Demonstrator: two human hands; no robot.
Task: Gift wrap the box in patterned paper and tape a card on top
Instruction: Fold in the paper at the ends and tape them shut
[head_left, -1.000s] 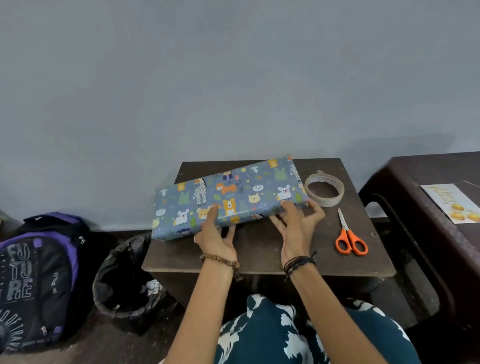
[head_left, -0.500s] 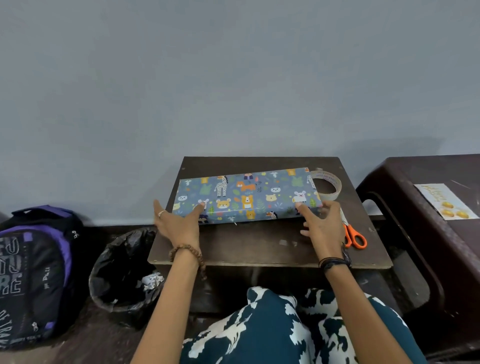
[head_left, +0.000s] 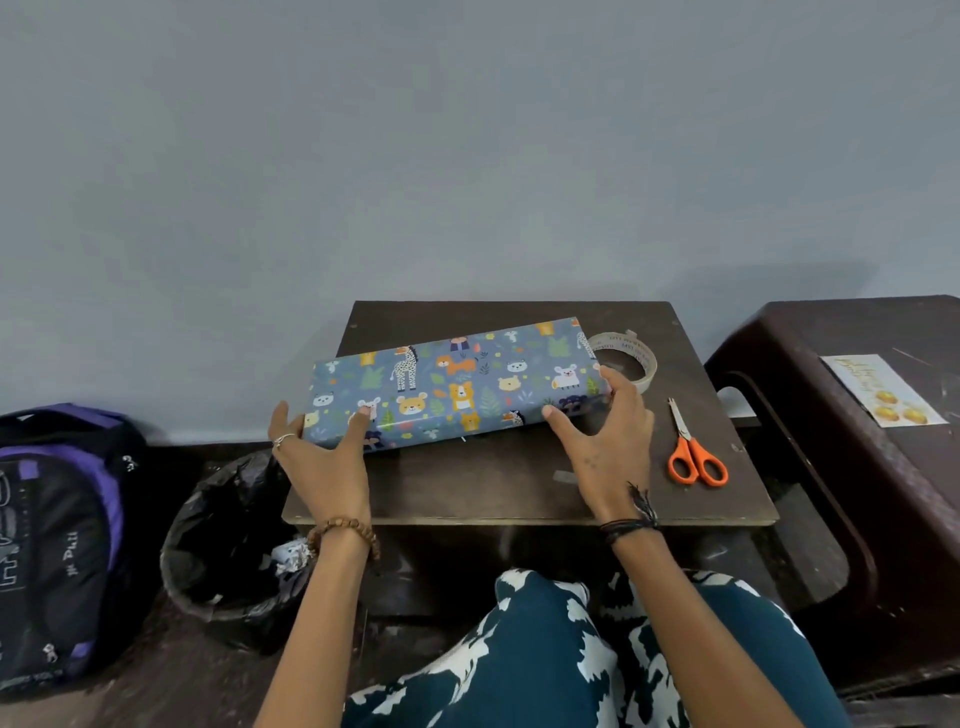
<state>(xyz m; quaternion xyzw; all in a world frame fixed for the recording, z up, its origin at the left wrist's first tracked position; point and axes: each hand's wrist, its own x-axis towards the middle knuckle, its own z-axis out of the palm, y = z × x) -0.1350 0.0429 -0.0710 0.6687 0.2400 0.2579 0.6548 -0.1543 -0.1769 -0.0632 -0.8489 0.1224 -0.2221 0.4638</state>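
We have our left hand (head_left: 324, 457) spread at the near left corner of the wrapped box (head_left: 452, 387), thumb laid on the patterned top and the other fingers reaching round the left end, so it holds that corner rather than merely resting there; our right hand (head_left: 605, 441) is spread too, thumb touching the near edge and fingers curved round the right end, gripping the box between them; held by both ends like this, we judge, the box can be turned or squared without creasing the paper; the box lies on the bench (head_left: 519, 493), set at a slant with its right end farther from us, and its blue animal-print paper looks closed over every face we can see, so the wrapping seems done and the card step is what remains; the roll of tape (head_left: 631, 358) sits just beyond our right fingers, touching or nearly touching the box's far right corner, and the orange-handled scissors (head_left: 693, 452) lie to the right of that hand, both kept within easy reach for the taping; the card (head_left: 880, 389) lies well apart on the dark stool (head_left: 831, 467) to the right, probably parked there to keep it out of the way while we wrapped; on the floor to the left stand a bin lined with a black bag (head_left: 228, 540) holding a paper scrap, and a purple and black backpack (head_left: 57, 540).
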